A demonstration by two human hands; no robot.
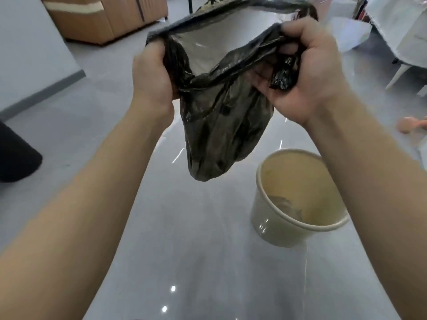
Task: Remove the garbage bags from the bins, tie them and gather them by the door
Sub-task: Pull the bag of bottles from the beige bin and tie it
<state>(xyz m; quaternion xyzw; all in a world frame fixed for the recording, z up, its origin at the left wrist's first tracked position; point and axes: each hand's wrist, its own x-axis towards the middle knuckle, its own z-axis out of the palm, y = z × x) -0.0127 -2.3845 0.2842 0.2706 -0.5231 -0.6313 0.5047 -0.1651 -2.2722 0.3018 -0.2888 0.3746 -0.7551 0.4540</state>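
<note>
A thin, glossy black plastic garbage bag (221, 125) hangs in the air between both raised hands, above a shiny grey tiled floor (184, 250). The left hand (153, 77) has its fingers curled round a gathered fold of the bag's rim on one side. The right hand (302, 72) grips the opposite side of the rim, with a crumpled wad of the black film bunched in its palm and under its thumb. Between the two hands the mouth of the bag is stretched open, and the far edge of the rim arches up and away from the person. The body of the bag sags below the hands to a rounded bottom; what it holds cannot be told.

Below the bag and to its right, a round cream plastic bin (298, 199) stands on the floor with no liner in it, its inside bare and slightly stained. The bag's bottom is clear of the bin, not touching it.

Beyond the bag to the upper left stands a tan wooden cabinet with a pale stripe (104, 17). Left of the bag a dark rounded object (16, 153) sits at the picture's edge, beside a light grey wall (30, 47). To the bag's upper right are white furniture and cloth (397, 33).

No brand, label or writing can be read on anything.
</note>
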